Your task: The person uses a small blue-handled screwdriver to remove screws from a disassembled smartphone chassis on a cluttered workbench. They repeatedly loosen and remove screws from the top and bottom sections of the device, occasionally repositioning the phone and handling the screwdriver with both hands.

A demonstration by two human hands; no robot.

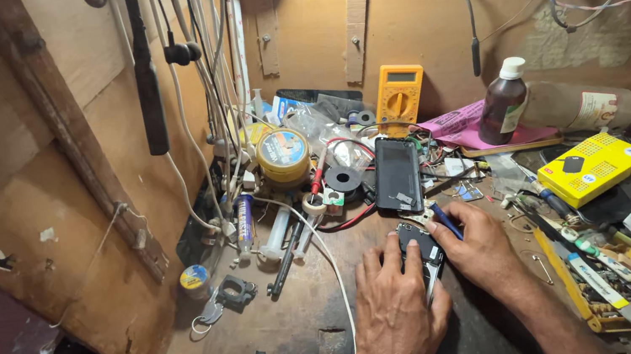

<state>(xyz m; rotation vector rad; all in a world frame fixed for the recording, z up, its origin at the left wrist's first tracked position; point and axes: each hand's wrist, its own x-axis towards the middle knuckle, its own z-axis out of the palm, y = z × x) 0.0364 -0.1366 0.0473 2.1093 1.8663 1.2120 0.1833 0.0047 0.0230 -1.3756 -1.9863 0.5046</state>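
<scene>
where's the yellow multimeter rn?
Head view, upper centre: the yellow multimeter leans against the back wooden wall, just above the black phone.

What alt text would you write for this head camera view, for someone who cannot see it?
Two bare hands work on a small opened phone on a cluttered wooden workbench: the left hand steadies it while the right hand holds a blue-handled tool to it. Behind lie a larger dark phone, a yellow multimeter, a brown bottle and tangled wires.

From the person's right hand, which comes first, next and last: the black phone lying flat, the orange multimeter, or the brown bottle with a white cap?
1. Black phone lying flat, just beyond the right hand, slightly left.
2. Brown bottle with a white cap, up and to the right.
3. Orange multimeter, farthest, against the back board.
</scene>
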